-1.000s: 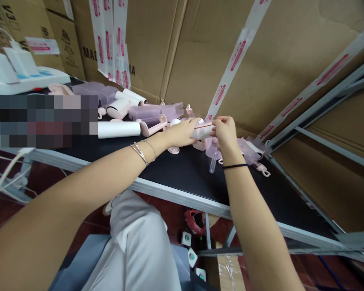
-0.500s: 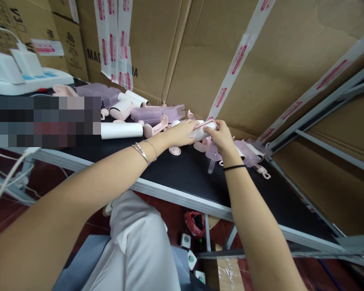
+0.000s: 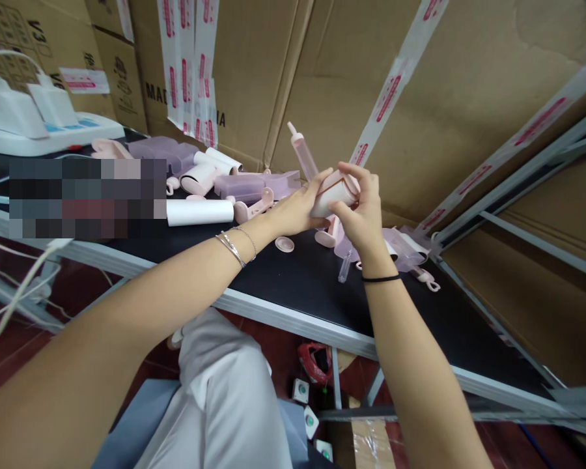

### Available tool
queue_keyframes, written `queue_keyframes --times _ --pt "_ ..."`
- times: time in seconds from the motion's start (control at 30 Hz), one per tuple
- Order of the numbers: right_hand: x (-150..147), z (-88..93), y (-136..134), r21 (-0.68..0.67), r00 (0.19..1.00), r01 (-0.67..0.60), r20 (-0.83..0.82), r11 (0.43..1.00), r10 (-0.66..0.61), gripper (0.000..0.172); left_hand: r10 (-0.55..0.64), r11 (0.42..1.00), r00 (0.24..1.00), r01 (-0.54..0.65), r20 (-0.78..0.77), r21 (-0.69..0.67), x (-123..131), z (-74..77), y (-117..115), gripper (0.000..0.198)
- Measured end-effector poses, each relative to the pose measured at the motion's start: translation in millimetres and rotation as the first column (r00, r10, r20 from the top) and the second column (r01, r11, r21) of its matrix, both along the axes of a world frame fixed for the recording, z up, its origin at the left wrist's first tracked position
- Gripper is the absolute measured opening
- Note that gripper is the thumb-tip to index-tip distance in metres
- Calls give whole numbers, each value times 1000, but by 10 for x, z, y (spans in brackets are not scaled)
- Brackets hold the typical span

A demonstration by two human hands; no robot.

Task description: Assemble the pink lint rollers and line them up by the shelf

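Note:
In the middle of the head view, my left hand [image 3: 295,210] is closed around the left end of a white tube [image 3: 333,198] with a pale pink part along its top. The thumb and fingers of my right hand [image 3: 364,208] grip the tube's other end. A slim translucent pink tube [image 3: 305,155] with a narrow tip slants up from behind my left fingers; its lower end is hidden. On the black tabletop just below the hands lie a round pink cap [image 3: 284,244] and a small clear tube [image 3: 344,268].
White tubes [image 3: 200,212], translucent purple casings [image 3: 254,185] and pink parts [image 3: 254,207] are heaped to the left. More casings and a pink ringed piece [image 3: 427,279] lie at right. Behind stands a taped cardboard wall [image 3: 258,71]. A white power strip [image 3: 92,127] sits far left.
Both hands have lifted slightly with the white tube, which now shows its pink part more. The slim pink tube has come into sight, sticking up behind my left hand.

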State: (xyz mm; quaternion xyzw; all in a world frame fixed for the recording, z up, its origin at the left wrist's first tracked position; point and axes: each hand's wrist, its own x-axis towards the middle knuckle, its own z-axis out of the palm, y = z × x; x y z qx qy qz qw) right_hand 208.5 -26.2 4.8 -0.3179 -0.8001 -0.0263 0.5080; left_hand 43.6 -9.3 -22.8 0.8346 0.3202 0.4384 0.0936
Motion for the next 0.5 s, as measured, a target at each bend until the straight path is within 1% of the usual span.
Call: queue_keyframes --times 0.03,0.1,0.17,0.27,0.33,0.4,0.47,0.5 --pt "10 8 3 5 1000 -17 -17 1000 17 46 0 1000 1000 0 15 -3 0 4 1 97" --pt "38 9 32 -7 997 -44 -71 999 43 40 49 999 999 -49 10 -5 10 22 -21 96" --pt "68 1 80 -35 990 -68 -129 997 63 35 128 992 991 -127 -27 24 29 54 -77 90" --pt "85 -16 133 -69 978 -80 -197 994 65 31 263 964 959 -258 -108 59 58 110 -187 84" --pt "63 -20 130 -82 975 -62 -216 995 43 32 352 935 926 -339 -139 107 68 140 -238 81" --pt "25 -9 90 -87 982 -16 -190 996 0 36 421 902 897 -396 -137 174 64 165 -258 78" --pt "1 27 24 -68 990 53 -124 996 -61 41 451 879 885 -419 -111 226 46 196 -259 73" --pt "2 56 -13 -48 992 87 -86 995 -91 43 446 878 890 -413 -98 242 34 215 -259 71"
